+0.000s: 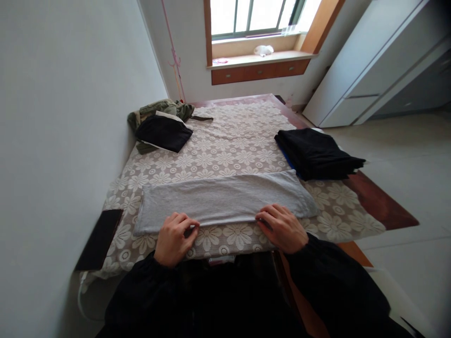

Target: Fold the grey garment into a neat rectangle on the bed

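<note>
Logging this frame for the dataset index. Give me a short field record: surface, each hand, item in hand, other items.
surface: table with white floral lace cover
item in hand: grey garment, folded into a long flat band
left hand: fingertips pinching the band's near edge, left of centre
right hand: fingers resting on the near edge, right of centre
other items: black folded stack at right; black garment on green clothing, far left; dark flat object at left edge
</note>
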### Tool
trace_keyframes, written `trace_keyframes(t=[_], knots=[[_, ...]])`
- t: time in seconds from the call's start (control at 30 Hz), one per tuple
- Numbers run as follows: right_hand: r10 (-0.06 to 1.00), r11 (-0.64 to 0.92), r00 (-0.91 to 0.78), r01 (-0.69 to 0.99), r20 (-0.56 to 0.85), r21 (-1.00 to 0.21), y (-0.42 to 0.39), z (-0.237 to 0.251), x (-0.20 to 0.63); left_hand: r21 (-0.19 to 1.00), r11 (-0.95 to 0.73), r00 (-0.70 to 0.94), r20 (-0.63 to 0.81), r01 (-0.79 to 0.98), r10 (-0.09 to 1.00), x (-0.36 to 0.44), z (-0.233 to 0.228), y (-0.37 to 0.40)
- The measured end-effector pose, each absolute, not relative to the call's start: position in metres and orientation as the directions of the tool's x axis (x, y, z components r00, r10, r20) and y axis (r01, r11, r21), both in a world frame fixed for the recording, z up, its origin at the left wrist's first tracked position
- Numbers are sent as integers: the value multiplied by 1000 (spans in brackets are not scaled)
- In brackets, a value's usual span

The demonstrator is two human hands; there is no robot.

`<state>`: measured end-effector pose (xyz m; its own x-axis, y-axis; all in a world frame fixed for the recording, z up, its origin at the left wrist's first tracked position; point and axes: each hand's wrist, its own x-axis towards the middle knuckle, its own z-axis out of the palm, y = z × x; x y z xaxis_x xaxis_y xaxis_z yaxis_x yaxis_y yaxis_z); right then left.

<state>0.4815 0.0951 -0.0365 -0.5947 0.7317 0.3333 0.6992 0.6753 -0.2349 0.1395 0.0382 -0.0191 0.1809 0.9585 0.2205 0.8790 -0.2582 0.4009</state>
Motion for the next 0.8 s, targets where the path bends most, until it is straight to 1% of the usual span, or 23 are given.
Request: trace_keyframes(t=[0.1, 0.27, 0.37, 0.6, 0.8], knots=[[710, 702, -625, 669, 326, -246, 91, -34, 461, 404, -287, 222, 200, 869, 954, 157, -19, 43], [682, 731, -656, 628, 324, -267, 93, -35, 413, 387, -361, 303, 204, 848, 931, 193, -20, 59], [677, 736, -665, 618, 316, -276, 97, -38, 396, 376, -377, 322, 202, 847, 925, 204, -21, 65], [682, 731, -639, 588, 356, -346, 98, -47, 405, 420, -351, 290, 203, 837, 935, 195, -25, 63], [686, 727, -624, 582, 373, -363, 99, -44, 415, 428, -334, 272, 200, 840, 941, 184, -25, 60]])
